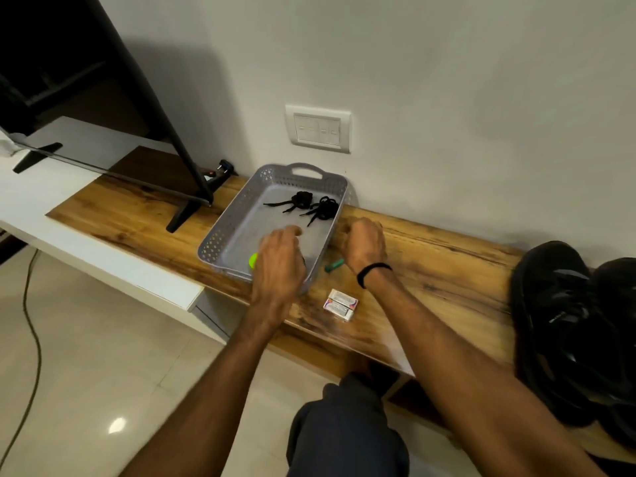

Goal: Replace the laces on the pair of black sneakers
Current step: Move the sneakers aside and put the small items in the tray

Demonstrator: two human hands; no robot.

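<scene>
While both hands' fingers curl out of sight, grip untellable, black sneakers (pixel 578 325) are cropped rightward.

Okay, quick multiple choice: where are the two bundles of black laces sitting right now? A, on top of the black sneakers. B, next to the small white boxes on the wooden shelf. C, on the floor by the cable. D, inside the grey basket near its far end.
D: both bundles of black laces lie on the bottom of the grey basket, near the handle end by the wall, well apart from the black sneakers.
</scene>
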